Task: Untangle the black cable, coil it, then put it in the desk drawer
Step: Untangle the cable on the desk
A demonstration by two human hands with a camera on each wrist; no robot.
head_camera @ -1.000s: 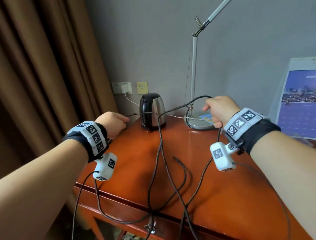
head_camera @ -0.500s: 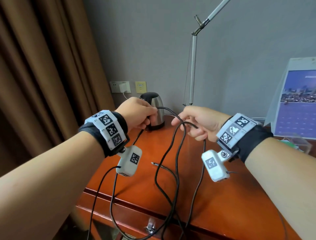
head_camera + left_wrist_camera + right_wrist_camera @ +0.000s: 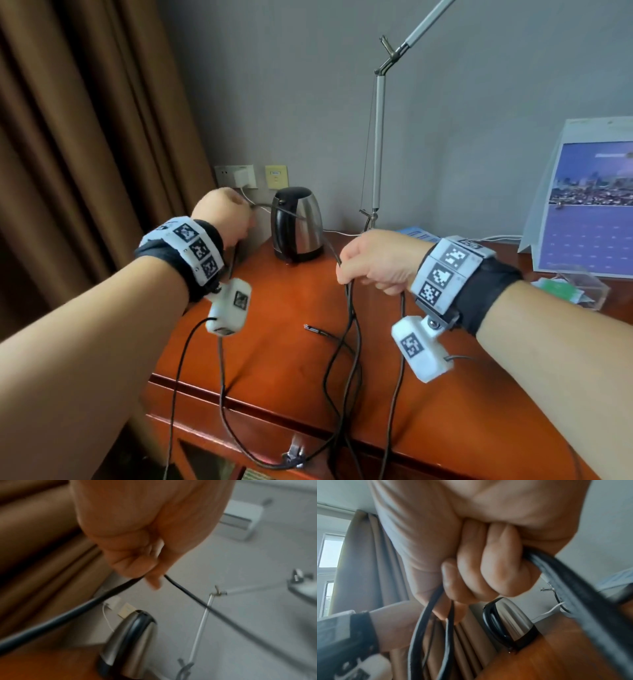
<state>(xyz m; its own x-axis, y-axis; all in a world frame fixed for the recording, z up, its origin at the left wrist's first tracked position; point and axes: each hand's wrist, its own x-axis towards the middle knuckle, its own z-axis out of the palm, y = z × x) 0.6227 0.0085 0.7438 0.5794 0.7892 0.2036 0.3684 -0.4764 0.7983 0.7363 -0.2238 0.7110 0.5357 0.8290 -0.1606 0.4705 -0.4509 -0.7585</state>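
Cable (image 3: pixel 349 329) work is at the coiling stage, I judge: my right hand (image 3: pixel 373 262) is closed in a fist round several gathered strands, and in the right wrist view my fingers (image 3: pixel 496 566) curl over them while loops hang down below the fist. My left hand (image 3: pixel 222 219) pinches a single run of the same black cable, raised in front of the wall socket (image 3: pixel 236 176); the left wrist view shows my fingertips (image 3: pixel 152 580) nipping it, one length falling away to the left and another stretching off to the right.

Half a second ago my hands were close together in front of the kettle (image 3: pixel 296 222). Now the left has swung out and up toward the curtain (image 3: pixel 85 137), and the stretch between my two hands is drawn across the face of the kettle. I take that as one more arm's-pull of slack being measured out for the next loop.

Most of the cable is not gathered yet. Strands trail from my right fist down over the table (image 3: pixel 274 342) and off its front edge, past the metal drawer pull (image 3: pixel 294 454); a loose plug end (image 3: pixel 313 328) lies on the table top. Whether any knots remain in the hanging part I cannot tell. The drawer looks closed, so stowing is some way off.

My worry is the taut run brushing the kettle; it could tip if I pull harder.
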